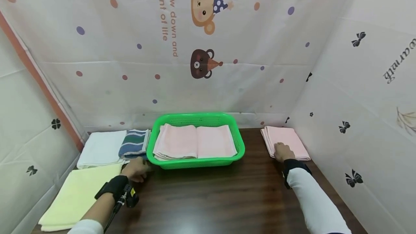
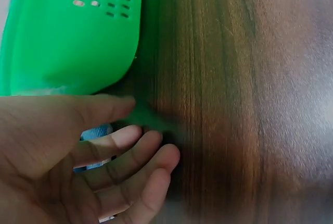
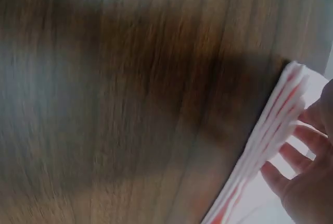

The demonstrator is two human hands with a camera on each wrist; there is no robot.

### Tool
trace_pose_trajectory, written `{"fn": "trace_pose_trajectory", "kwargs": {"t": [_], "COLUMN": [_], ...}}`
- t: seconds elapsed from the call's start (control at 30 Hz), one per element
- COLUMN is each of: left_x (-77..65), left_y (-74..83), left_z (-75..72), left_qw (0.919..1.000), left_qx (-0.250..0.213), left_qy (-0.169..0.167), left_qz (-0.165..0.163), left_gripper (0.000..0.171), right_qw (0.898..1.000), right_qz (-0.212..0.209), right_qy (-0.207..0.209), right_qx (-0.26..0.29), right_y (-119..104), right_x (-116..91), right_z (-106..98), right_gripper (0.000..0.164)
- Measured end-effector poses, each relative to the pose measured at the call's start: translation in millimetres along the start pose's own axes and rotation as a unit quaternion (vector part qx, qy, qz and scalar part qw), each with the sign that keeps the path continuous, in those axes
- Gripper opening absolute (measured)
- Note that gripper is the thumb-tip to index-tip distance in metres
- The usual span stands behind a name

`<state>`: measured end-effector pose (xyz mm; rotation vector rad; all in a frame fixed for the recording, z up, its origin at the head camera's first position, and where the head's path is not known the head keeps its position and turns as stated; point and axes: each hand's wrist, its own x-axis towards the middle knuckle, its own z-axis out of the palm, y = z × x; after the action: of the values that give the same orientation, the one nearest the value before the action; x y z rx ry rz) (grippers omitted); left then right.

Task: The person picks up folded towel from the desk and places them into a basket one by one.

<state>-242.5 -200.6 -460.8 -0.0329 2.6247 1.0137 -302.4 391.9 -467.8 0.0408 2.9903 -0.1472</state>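
A green plastic basket [image 1: 199, 162] stands on the table against the back, holding two folded pink towels [image 1: 177, 141] side by side. My left hand [image 1: 137, 170] is by the basket's near left corner, its fingers loosely bent with nothing between them in the left wrist view. Close to that hand lies a folded blue, green and white striped towel [image 1: 134, 142]. On the right, my right hand [image 1: 283, 151] is at the near edge of a stack of folded pink towels [image 1: 287, 136]. The right wrist view shows its fingers [image 3: 294, 157] spread at the layered edge, without a visible pinch.
Left of the basket lie a folded white towel [image 1: 100, 149] and a larger folded yellow towel [image 1: 82, 190]. Patterned cloth walls [image 1: 107, 86] rise behind and on both sides. Dark brown wooden tabletop [image 1: 208, 198] stretches between my arms.
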Motion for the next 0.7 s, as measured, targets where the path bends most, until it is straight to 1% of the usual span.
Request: {"fn": "trace_pose_trajectory", "kwargs": {"t": [0.1,0.2,0.27,0.33,0.4,0.5,0.57,0.63,0.7], "left_x": [2.9,5.1,5.3,4.9,3.5,2.2,2.1,3.2,3.9], "left_y": [1.4,3.0,4.1,4.0,3.7,2.8,3.4,4.4,3.6], "left_z": [3.5,3.9,3.1,1.8,0.1,-2.2,-2.4,-0.7,-1.2], "left_qw": [0.9999,0.9996,0.9992,0.9988,0.9985,0.9982,0.9981,0.9979,0.9977], "left_qx": [0.012,0.013,0.012,0.013,0.015,0.019,0.021,0.023,0.024], "left_qy": [-0.007,-0.025,-0.039,-0.048,-0.052,-0.056,-0.058,-0.06,-0.063], "left_qz": [-0.004,-0.005,-0.003,-0.001,-0.003,-0.007,-0.007,-0.003,-0.003], "left_gripper": [0.032,0.034,0.037,0.037,0.038,0.038,0.037,0.036,0.037], "right_qw": [1.0,0.998,0.995,0.993,0.992,0.992,0.991,0.99,0.991], "right_qz": [0.001,0.004,0.015,0.025,0.037,0.07,0.093,0.119,0.119], "right_qy": [0.028,0.067,0.094,0.115,0.122,0.108,0.086,0.056,0.023], "right_qx": [0.011,0.019,0.018,0.011,0.003,0.011,0.028,0.052,0.055], "right_y": [1,2,4,5,6,10,15,24,30], "right_x": [-8,-15,-19,-23,-27,-36,-45,-56,-63], "right_z": [0,-3,-5,-6,-7,-8,-8,-9,-12], "right_gripper": [0.027,0.02,0.02,0.025,0.027,0.029,0.036,0.051,0.067]}}
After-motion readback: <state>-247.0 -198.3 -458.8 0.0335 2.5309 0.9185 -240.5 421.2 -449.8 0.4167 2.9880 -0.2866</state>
